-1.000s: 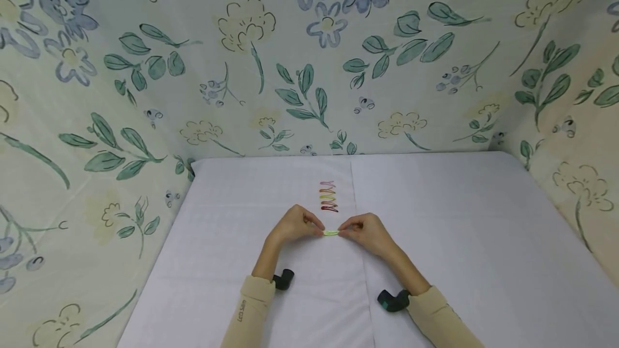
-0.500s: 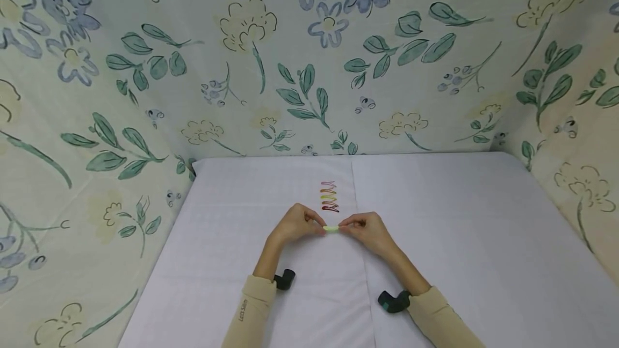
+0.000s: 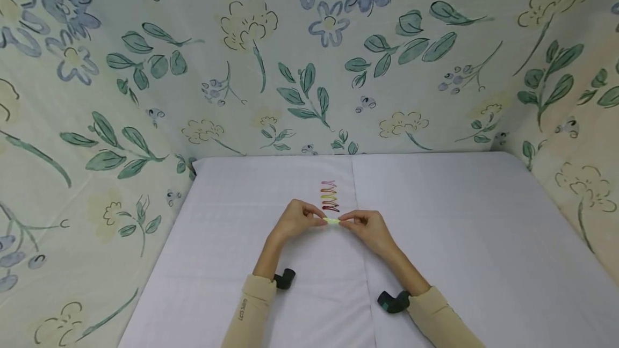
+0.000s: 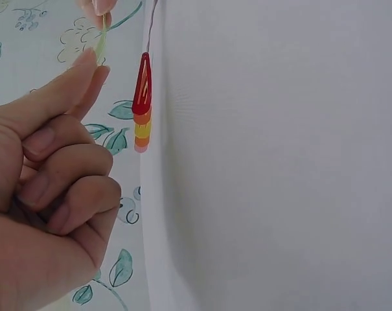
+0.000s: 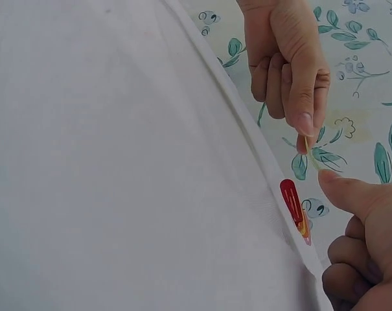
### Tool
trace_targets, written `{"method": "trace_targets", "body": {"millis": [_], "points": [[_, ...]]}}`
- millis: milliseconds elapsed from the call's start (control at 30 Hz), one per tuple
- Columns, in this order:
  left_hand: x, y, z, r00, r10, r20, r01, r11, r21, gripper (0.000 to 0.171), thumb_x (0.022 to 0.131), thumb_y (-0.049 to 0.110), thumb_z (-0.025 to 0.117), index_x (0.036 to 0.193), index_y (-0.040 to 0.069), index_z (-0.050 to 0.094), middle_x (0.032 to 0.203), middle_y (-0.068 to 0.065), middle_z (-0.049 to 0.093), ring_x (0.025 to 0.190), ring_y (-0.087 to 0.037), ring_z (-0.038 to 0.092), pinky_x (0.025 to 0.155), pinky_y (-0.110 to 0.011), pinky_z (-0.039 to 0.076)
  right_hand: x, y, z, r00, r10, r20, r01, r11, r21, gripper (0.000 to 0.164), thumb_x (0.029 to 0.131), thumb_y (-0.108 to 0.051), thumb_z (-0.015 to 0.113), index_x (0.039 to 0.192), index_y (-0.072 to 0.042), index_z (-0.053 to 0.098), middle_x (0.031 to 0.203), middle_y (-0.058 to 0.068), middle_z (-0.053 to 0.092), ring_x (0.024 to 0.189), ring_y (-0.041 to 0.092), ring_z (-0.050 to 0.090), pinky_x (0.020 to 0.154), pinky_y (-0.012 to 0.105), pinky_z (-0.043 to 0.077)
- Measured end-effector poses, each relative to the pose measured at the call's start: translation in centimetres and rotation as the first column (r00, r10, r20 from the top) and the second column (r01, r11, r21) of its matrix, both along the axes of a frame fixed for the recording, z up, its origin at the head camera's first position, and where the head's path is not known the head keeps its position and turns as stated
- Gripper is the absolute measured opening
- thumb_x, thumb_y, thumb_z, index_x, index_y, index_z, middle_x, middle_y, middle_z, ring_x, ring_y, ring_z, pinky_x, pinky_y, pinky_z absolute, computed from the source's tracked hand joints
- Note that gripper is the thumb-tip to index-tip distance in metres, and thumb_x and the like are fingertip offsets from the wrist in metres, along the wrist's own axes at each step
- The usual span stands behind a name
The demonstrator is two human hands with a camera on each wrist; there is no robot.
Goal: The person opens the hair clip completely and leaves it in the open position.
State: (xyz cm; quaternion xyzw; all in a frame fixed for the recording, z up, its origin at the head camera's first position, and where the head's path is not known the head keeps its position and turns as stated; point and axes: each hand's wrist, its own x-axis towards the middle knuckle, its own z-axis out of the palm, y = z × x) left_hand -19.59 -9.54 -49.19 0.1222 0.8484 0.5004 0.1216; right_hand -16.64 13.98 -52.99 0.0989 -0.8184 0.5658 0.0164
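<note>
A light yellow-green hair clip (image 3: 331,221) is stretched sideways between both hands, close over the white cloth. My left hand (image 3: 298,220) pinches its left end between thumb and index finger; the other fingers curl into the palm in the left wrist view. The opposite end is pinched by the thumb and index finger of my right hand (image 3: 369,230). Just beyond the held clip lies a red snap hair clip (image 3: 331,209), the nearest of a column. Behind it come orange ones, a yellow clip (image 3: 329,196) and a pink clip (image 3: 328,182). Fingertips cover the held clip's ends.
White cloth (image 3: 435,230) covers the table, with a crease running front to back near the column. A floral curtain (image 3: 300,95) hangs behind and on both sides. Black wrist cameras (image 3: 285,279) sit at both wrists by the beige sleeves.
Both hands have moved forward a little with the light yellow-green hair clip, bringing it closer to the red clip. The column of clips has stayed in place.
</note>
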Motion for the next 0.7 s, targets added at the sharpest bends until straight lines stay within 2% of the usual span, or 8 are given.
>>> {"method": "trace_targets", "body": {"millis": [300,433,567,700], "points": [[-0.14,-0.09,0.05,0.999,-0.002,0.042,0.0,0.999,0.038,0.012,0.086,0.026,0.085,0.089,0.015,0.084,0.055,0.006,0.042,0.055,-0.01,0.036,0.055,-0.025,0.032,-0.01,0.01,0.17,0.998,-0.013,-0.06,0.011,1.0,-0.028,0.011,0.092,-0.021,0.079,0.096,-0.012,0.082,0.057,-0.004,0.04,0.05,0.001,0.032,0.051,0.02,0.03],[-0.26,-0.23,0.06,0.998,-0.011,0.069,0.007,0.998,0.056,0.015,0.088,0.03,0.084,0.091,0.015,0.084,0.061,0.006,0.052,0.064,-0.011,0.043,0.061,-0.026,0.036,-0.03,-0.05,0.11,0.996,-0.02,-0.086,0.015,0.998,-0.061,0.01,0.092,-0.019,0.079,0.095,-0.009,0.081,0.058,-0.003,0.039,0.051,0.001,0.032,0.051,0.02,0.03],[-0.32,-0.34,0.08,0.996,-0.027,0.084,0.021,0.997,0.069,0.014,0.089,0.029,0.083,0.092,0.015,0.084,0.072,0.005,0.063,0.072,-0.012,0.047,0.066,-0.028,0.04,-0.04,-0.12,0.05,0.996,-0.033,-0.081,0.026,0.997,-0.079,0.01,0.091,-0.019,0.08,0.093,-0.009,0.081,0.059,-0.003,0.038,0.051,0.001,0.032,0.051,0.019,0.029],[-0.32,-0.35,0.11,0.996,-0.039,0.081,0.032,0.996,0.078,0.015,0.089,0.028,0.083,0.092,0.014,0.084,0.071,0.005,0.062,0.071,-0.012,0.047,0.066,-0.027,0.039,0.0,-0.22,0.23,0.997,-0.048,-0.054,0.042,0.995,-0.093,0.012,0.091,-0.021,0.08,0.094,-0.009,0.08,0.059,-0.004,0.038,0.051,0.002,0.032,0.05,0.019,0.028]]}}
